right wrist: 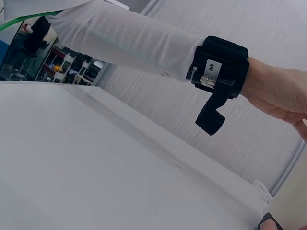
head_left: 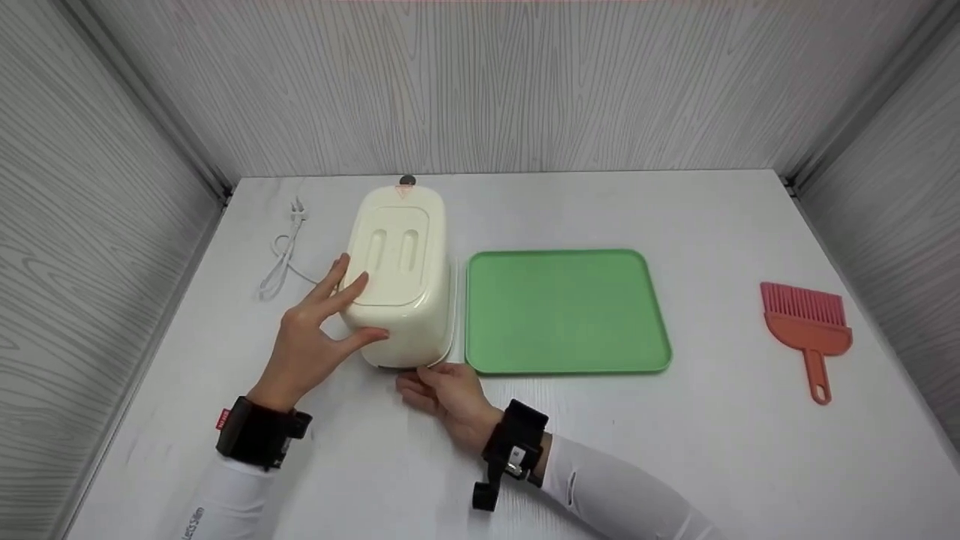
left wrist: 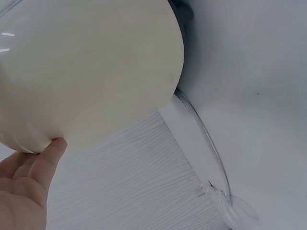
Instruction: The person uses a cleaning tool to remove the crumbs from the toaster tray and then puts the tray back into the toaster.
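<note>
A cream toaster (head_left: 394,255) with a lidded top and two moulded slots stands left of the middle of the table. My left hand (head_left: 311,337) grips its near left corner, with thumb on the front and fingers spread along the side and lid. In the left wrist view the fingertips (left wrist: 58,143) press the toaster's smooth wall (left wrist: 105,72). Low at the toaster's near end, my right hand (head_left: 450,397) pinches the bottom edge between thumb and curled fingers. In the right wrist view a thumb tip (right wrist: 268,225) meets a dark part at the toaster's base; the rest of that hand is out of frame.
A white cord with a plug (head_left: 298,212) lies coiled left of the toaster. Close on the right is a green tray (head_left: 566,311). An orange brush on a dustpan-shaped handle (head_left: 810,337) lies far right. Grey wood-grain panels (head_left: 480,90) wall the table at back and sides.
</note>
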Motion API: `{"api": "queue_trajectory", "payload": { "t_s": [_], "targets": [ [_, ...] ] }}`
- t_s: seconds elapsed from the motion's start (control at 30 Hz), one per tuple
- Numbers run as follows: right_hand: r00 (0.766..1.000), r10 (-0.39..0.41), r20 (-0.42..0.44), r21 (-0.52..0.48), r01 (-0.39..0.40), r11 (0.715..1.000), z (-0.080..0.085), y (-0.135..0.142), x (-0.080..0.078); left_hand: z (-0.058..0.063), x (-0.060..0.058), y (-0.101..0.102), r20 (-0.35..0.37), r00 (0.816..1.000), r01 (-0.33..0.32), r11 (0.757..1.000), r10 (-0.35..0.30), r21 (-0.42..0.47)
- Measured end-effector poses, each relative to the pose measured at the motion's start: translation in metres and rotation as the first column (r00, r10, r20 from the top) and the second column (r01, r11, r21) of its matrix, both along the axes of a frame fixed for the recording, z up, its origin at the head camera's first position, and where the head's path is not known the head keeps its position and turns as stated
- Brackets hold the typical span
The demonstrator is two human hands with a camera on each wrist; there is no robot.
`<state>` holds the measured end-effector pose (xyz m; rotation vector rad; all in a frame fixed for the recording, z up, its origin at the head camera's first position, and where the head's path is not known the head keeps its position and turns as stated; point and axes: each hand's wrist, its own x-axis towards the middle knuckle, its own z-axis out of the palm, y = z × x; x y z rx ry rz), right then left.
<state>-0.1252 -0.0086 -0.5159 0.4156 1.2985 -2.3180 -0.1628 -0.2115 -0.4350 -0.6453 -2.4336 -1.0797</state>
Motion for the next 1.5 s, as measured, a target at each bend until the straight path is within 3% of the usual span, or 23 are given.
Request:
{"api": "queue_trajectory", "payload": {
  "t_s": [0.5,0.83,1.5],
  "targets": [
    [0.999,-0.010,-0.047,0.000,0.010,1.000,-0.002,-0.007,0.006,-0.003,-0.001,0.002,-0.015,1.000,0.010,1.000,-0.010,0.007],
    [0.995,0.053,-0.090,0.194,-0.034,0.980,0.000,-0.009,0.004,-0.003,-0.001,0.003,-0.051,0.999,-0.007,1.000,0.006,-0.009],
    [0.983,0.127,-0.131,0.294,-0.084,0.952,-0.001,-0.016,0.001,-0.004,0.000,0.004,-0.057,0.998,-0.016,1.000,0.014,-0.024]
  ]
}}
